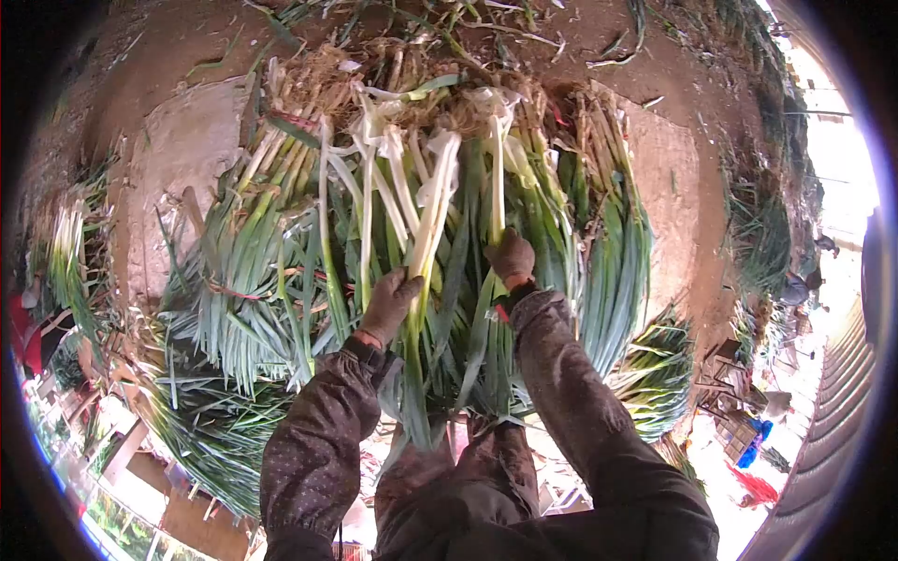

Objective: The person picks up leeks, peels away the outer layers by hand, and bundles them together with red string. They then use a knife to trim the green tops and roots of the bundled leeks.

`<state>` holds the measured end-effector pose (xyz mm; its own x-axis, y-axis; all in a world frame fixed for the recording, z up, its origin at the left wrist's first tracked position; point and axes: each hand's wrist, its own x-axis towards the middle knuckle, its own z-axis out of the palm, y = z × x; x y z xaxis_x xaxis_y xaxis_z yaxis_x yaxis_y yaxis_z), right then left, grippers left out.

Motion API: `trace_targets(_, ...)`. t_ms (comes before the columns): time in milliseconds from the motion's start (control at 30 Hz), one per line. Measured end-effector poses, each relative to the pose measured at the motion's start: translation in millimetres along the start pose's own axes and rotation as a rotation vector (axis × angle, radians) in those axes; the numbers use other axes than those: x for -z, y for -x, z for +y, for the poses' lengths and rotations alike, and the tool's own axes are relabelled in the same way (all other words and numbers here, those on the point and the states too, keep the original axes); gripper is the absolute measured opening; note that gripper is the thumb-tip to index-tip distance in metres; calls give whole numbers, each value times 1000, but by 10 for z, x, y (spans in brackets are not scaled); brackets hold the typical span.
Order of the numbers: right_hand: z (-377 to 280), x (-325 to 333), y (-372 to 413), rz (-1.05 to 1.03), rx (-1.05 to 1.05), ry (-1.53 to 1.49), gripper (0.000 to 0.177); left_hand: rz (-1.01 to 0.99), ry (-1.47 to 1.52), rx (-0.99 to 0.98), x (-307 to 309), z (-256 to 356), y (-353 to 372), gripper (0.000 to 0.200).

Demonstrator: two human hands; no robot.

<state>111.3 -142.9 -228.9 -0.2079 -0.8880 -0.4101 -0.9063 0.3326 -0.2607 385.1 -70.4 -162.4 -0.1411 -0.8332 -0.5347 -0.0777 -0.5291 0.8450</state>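
My left hand (388, 307), in a brownish glove, is closed round the stalks of several green onions (435, 210). Their white ends point away from me and their green leaves hang down toward my legs. To the right, my right hand (511, 258), gloved the same way, is closed on another green onion (497, 178) with a pale stalk. Beneath both hands lies a wide pile of green onions (608, 252), roots at the far side and leaves toward me. Thin whitish skins cling to some of the stalks. The palms and inner fingers are hidden.
Flat pale sheets (192, 140) show on the brown ground (692, 56) at both sides of the pile. More green onions (215, 421) are heaped at the lower left, and another bunch (659, 374) lies at the right. Loose leaves litter the far ground.
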Motion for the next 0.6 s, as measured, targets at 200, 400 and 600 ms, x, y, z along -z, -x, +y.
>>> trace_targets(200,-103,32,-117,-135,-52,6,49,-102,111,87,-47,121,93,33)
trace_targets(400,-192,109,59,-385,-12,-154,48,-80,226,71,-208,338,224,33)
trace_targets(600,-75,1012,955,-627,-155,-1054,50,-15,345,54,-134,393,337,35)
